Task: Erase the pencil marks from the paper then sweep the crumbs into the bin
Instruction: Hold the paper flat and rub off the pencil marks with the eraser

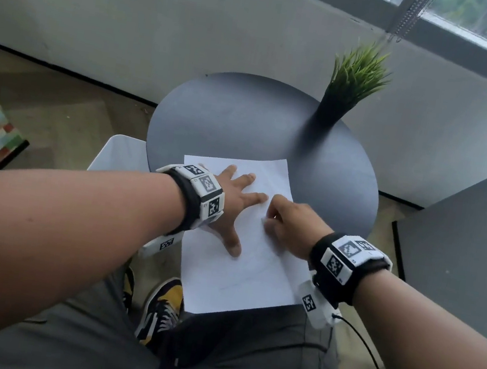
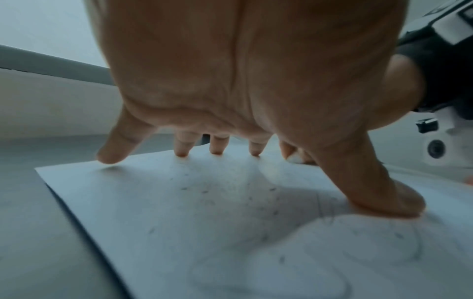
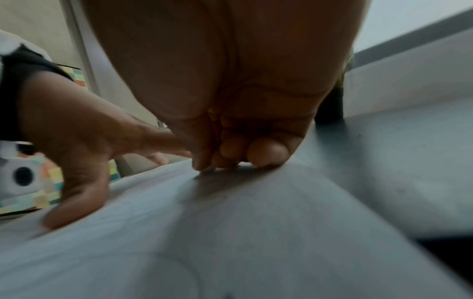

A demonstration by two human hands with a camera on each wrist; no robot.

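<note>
A white sheet of paper [image 1: 232, 273] with faint pencil lines lies on the near part of a round dark table [image 1: 244, 122]. My left hand [image 1: 239, 202] presses flat on the sheet's far-left part with its fingers spread. Just to its right, my right hand [image 1: 275, 217] is curled, and its fingertips [image 3: 266, 153] pinch something small and white against the paper. This looks like an eraser [image 2: 294, 158], mostly hidden by the fingers. Small dark crumbs [image 2: 204, 191] are scattered on the paper under my left palm.
A potted grass plant [image 1: 346, 86] stands at the table's far right. A white container [image 1: 118, 154], possibly the bin, sits on the floor by the table's left edge. A grey cabinet [image 1: 462, 246] stands to the right. My legs and shoes are below the table's near edge.
</note>
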